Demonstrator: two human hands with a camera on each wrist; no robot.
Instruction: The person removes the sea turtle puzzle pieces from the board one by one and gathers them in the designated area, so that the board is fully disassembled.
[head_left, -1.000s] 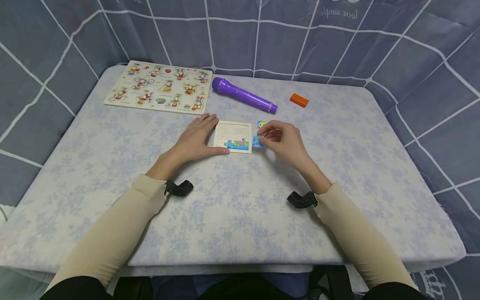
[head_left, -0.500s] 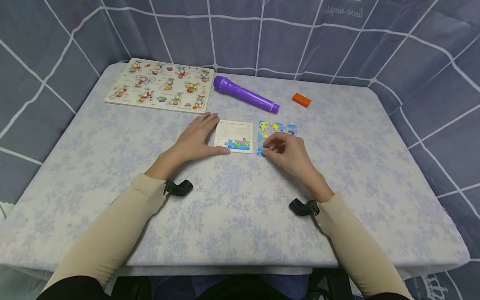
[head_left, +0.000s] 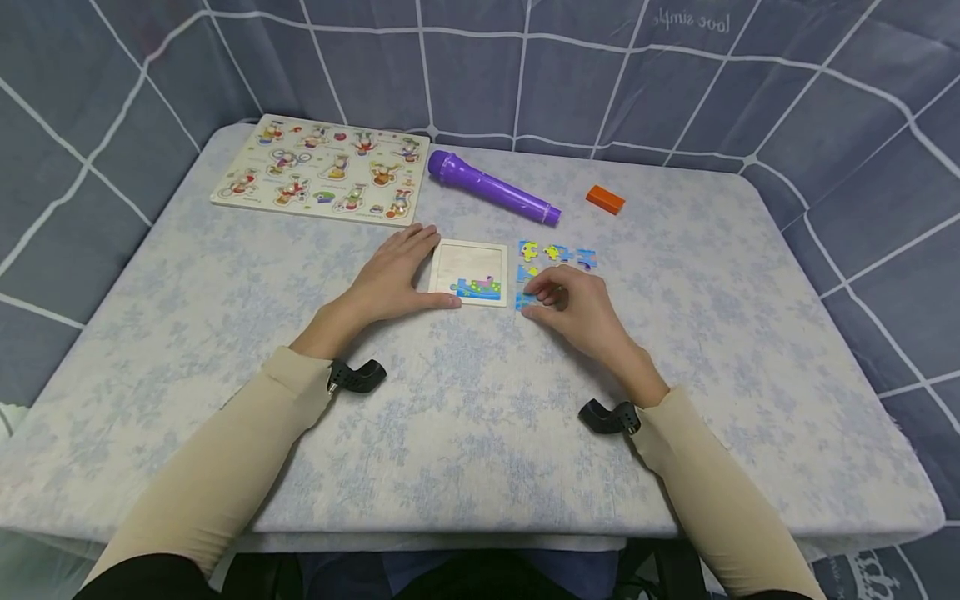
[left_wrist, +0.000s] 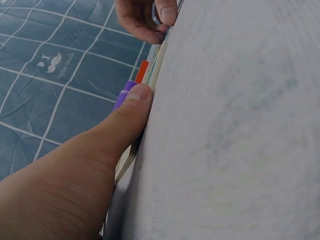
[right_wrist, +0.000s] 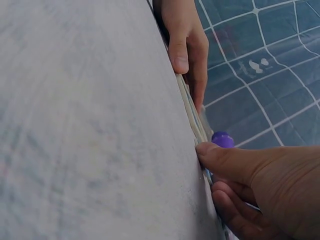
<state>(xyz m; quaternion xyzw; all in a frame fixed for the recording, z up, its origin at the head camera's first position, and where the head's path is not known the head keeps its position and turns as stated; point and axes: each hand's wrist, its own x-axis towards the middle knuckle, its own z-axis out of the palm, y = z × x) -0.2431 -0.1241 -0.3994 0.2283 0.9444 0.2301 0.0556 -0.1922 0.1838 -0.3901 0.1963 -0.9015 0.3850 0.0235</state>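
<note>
A small square wooden puzzle tray point(head_left: 468, 254) lies at the middle of the table, with joined pieces point(head_left: 480, 288) showing blue, green and pink along its lower right. My left hand point(head_left: 393, 279) steadies this tray, fingers extended by its left side and thumb at the lower left corner. To the right of the tray, my right hand point(head_left: 577, 304) pinches a blue jigsaw piece point(head_left: 523, 300) at the table surface between thumb and fingers. Several other jigsaw pieces point(head_left: 529, 251) in blue and yellow lie just above that hand, which covers some of them.
Behind the left hand lies a large wooden picture board point(head_left: 322, 175) with animal figures. A purple toy microphone point(head_left: 495, 189) and an orange block point(head_left: 605, 199) are farther back. Grey checked cloth point(head_left: 570, 75) hangs around the patterned tablecloth point(head_left: 450, 433).
My right hand has drawn the blue piece away from the tray's edge, right and slightly toward me, uncovering other pieces, then nearly stopped. The left hand stays at the tray.
</note>
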